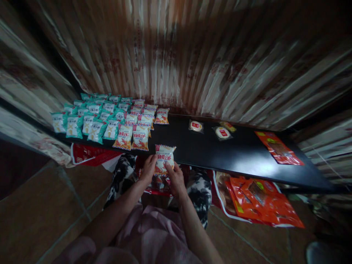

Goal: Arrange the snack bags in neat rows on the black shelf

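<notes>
Between both hands I hold a white and orange snack bag (164,157) with red print, just in front of the black shelf's edge. My left hand (149,169) grips its left side, and my right hand (176,178) grips its lower right with the thumb on the front. On the shelf, to the left, similar snack bags (140,136) stand in rows. One more such bag (162,116) sits apart at the back. Farther left are rows of teal and white snack bags (96,131). Below my hands, a red basket (148,191) between my knees contains more small packets, partly hidden.
The black shelf (189,148) also bears two round wrapped packets (196,126), a small yellow packet (228,126) and a flat orange packet (278,147). Below right, a basket has several orange packets (264,200). Another red basket (90,154) is below left. A pleated curtain (176,55) hangs behind.
</notes>
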Demonstrator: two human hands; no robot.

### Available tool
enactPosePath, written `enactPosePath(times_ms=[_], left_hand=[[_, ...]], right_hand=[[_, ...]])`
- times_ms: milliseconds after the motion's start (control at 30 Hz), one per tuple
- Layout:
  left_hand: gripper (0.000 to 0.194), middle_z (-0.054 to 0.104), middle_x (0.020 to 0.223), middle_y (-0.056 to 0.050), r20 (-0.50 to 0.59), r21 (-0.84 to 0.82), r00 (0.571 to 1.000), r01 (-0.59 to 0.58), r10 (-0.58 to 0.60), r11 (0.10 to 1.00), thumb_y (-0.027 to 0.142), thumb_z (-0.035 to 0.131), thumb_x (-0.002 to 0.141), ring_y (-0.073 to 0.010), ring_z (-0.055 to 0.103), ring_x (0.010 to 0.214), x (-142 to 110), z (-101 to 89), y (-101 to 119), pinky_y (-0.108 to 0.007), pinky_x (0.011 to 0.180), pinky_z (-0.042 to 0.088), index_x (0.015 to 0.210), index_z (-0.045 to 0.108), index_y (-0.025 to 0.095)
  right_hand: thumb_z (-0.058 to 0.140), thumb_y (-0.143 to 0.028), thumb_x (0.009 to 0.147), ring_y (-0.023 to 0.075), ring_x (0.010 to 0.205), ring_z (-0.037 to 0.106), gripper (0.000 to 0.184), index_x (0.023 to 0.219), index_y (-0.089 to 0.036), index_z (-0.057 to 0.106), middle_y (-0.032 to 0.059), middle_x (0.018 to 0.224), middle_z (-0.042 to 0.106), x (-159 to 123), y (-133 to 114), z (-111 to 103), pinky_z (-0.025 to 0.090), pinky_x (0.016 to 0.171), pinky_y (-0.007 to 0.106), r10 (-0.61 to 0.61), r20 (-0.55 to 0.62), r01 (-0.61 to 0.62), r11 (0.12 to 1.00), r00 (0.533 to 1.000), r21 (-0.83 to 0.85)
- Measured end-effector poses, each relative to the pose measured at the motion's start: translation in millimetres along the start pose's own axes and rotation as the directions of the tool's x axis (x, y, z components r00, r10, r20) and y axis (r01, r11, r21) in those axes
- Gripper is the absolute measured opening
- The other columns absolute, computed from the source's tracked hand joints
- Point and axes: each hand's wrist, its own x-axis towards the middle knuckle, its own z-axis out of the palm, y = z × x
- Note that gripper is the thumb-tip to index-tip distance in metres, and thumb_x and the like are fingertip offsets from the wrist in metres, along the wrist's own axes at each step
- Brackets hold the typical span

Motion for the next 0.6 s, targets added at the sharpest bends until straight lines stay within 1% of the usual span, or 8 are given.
enactPosePath(times_ms=[67, 133, 300, 367, 467, 533, 600], left_hand=[[0.037, 0.069, 0.086, -0.006, 0.0, 0.036, 1.0, 0.005, -0.005, 0.999, 0.052, 0.055, 0.077, -0.0203, 0.062, 0.082, -1, 0.2, 1, -0.03, 0.075, 0.047, 0.085, 0.064, 0.017], [0.035, 0.069, 0.089, -0.007, -0.017, 0.067, 1.0, 0.002, -0.001, 0.998, 0.05, 0.054, 0.079, -0.0208, 0.062, 0.084, -2, 0.2, 1, -0.03, 0.076, 0.047, 0.087, 0.064, 0.017], [0.03, 0.067, 0.09, -0.008, -0.074, 0.097, 0.996, -0.05, 0.058, 0.994, 0.046, 0.054, 0.08, -0.0212, 0.062, 0.085, 1, 0.6, -2, -0.031, 0.077, 0.047, 0.088, 0.06, 0.018], [0.029, 0.066, 0.089, -0.008, -0.117, 0.103, 0.991, -0.06, 0.072, 0.993, 0.045, 0.055, 0.08, -0.021, 0.062, 0.084, 4, 0.8, -3, -0.031, 0.076, 0.047, 0.088, 0.057, 0.018], [0.026, 0.065, 0.085, -0.007, -0.182, 0.116, 0.978, -0.078, 0.098, 0.99, 0.043, 0.056, 0.079, -0.02, 0.062, 0.08, 8, 1.1, -3, -0.03, 0.073, 0.046, 0.088, 0.053, 0.019], [0.022, 0.064, 0.081, -0.005, -0.206, 0.127, 0.971, -0.097, 0.122, 0.987, 0.041, 0.057, 0.08, -0.0193, 0.061, 0.078, 9, 1.2, -1, -0.03, 0.072, 0.045, 0.086, 0.051, 0.02], [0.019, 0.062, 0.078, -0.003, -0.218, 0.133, 0.966, -0.109, 0.137, 0.985, 0.038, 0.056, 0.081, -0.0187, 0.06, 0.076, 9, 1.1, 0, -0.029, 0.072, 0.045, 0.084, 0.05, 0.021]], right_hand=[[0.074, -0.045, 0.065, 0.0213, 0.072, 0.067, 0.051, 0.107, -0.019, 0.062, 0.0036, 0.084, 0.072, 1, 1, 0, 0.053, 0.064, 0.032, 0.001, -0.009, -0.001, 1.0, 1.0, -0.007], [0.073, -0.046, 0.065, 0.0216, 0.074, 0.067, 0.051, 0.106, -0.018, 0.062, 0.0044, 0.086, 0.072, 0, 2, 0, 0.053, 0.065, 0.032, -0.01, -0.025, 0.009, 0.999, 1.0, -0.048], [0.073, -0.045, 0.065, 0.0238, 0.09, 0.065, 0.059, 0.116, -0.019, 0.058, 0.0061, 0.1, 0.07, -1, -1, 2, 0.054, 0.072, 0.032, -0.082, -0.081, 0.069, 0.986, 0.993, -0.155], [0.073, -0.044, 0.065, 0.0243, 0.094, 0.064, 0.063, 0.12, -0.02, 0.056, 0.0062, 0.105, 0.069, -3, -2, 3, 0.055, 0.074, 0.032, -0.1, -0.072, 0.087, 0.981, 0.992, -0.171], [0.074, -0.041, 0.065, 0.0245, 0.098, 0.063, 0.068, 0.126, -0.02, 0.052, 0.0061, 0.108, 0.068, -5, -3, 4, 0.054, 0.077, 0.033, -0.105, -0.029, 0.099, 0.981, 0.994, -0.169], [0.076, -0.038, 0.063, 0.0243, 0.098, 0.063, 0.071, 0.127, -0.02, 0.051, 0.0058, 0.108, 0.068, -6, -2, 4, 0.054, 0.077, 0.033, -0.101, -0.014, 0.097, 0.982, 0.995, -0.162], [0.077, -0.037, 0.062, 0.0239, 0.096, 0.064, 0.07, 0.126, -0.02, 0.053, 0.0055, 0.106, 0.068, -7, -1, 3, 0.054, 0.075, 0.032, -0.098, -0.013, 0.095, 0.982, 0.995, -0.165]])
